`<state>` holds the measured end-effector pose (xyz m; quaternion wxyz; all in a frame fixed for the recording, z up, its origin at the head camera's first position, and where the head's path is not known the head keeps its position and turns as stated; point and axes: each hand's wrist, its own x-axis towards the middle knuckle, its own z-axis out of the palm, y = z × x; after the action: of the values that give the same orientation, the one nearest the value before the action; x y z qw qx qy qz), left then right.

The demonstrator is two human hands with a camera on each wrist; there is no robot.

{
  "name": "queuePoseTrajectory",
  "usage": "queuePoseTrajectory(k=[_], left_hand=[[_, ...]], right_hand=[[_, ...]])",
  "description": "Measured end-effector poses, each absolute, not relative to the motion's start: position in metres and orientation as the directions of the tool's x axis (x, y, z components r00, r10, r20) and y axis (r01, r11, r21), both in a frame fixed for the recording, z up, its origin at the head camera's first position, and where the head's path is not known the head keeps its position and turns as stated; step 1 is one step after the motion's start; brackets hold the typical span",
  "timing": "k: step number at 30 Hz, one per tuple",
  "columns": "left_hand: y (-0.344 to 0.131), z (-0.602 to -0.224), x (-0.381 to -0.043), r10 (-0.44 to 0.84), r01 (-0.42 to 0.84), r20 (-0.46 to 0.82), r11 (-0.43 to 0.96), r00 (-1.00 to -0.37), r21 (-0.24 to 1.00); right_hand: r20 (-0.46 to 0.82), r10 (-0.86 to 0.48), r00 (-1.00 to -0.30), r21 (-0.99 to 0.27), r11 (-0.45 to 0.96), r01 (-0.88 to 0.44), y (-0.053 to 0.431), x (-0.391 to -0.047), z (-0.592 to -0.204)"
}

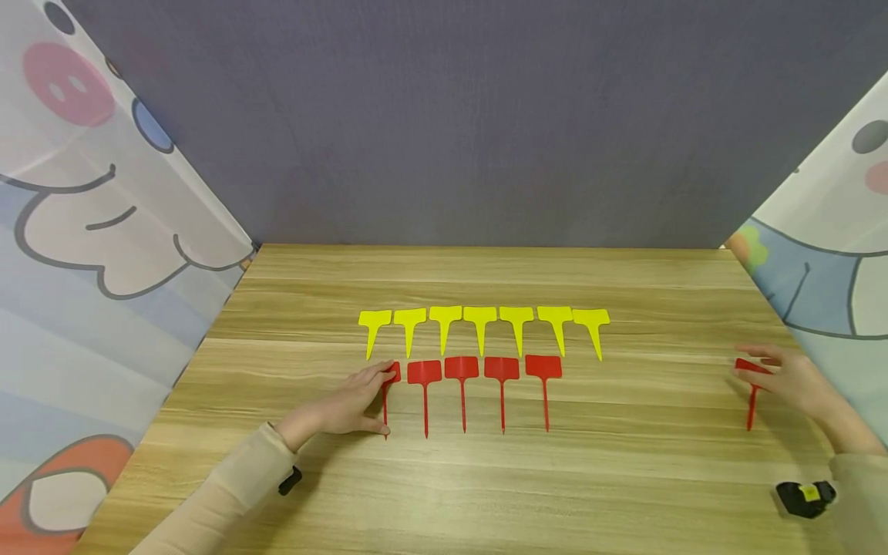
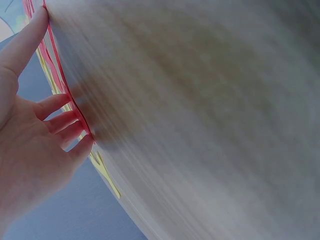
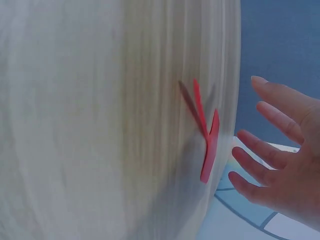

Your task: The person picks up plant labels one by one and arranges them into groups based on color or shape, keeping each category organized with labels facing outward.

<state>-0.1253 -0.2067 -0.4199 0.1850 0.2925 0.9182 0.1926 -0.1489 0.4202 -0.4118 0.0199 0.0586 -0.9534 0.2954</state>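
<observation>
Red T-shaped plant labels lie in a row on the table. The leftmost red label [image 1: 395,373] is under my left hand [image 1: 352,402]: fingers touch its head, and the thumb lies by the pointed end of its stem. In the left wrist view the thumb and fingers are spread along this thin red edge [image 2: 61,70]. Far to the right, my right hand [image 1: 791,379] is over a separate red label [image 1: 752,407], partly covering its head. The right wrist view shows its fingers [image 3: 257,187] spread and apart from that label [image 3: 210,155], which rests on the wood.
Several yellow T-shaped plant labels [image 1: 481,314] form a row just behind the red ones [image 1: 502,368]. A grey panel [image 1: 486,139] stands at the table's back edge. Printed cloths [image 1: 173,231] hang at both sides. The wooden table [image 1: 499,493] extends in front.
</observation>
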Motion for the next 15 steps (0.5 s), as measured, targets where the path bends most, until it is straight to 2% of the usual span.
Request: queuePoseTrajectory(k=[15], left_hand=[[-0.207,-0.420,-0.125,0.613,0.469,-0.220,0.749,-0.759,0.469]], right_hand=[[0.056,-0.095,-0.994,-0.537,0.837,-0.111,0.433,-0.153,-0.424]])
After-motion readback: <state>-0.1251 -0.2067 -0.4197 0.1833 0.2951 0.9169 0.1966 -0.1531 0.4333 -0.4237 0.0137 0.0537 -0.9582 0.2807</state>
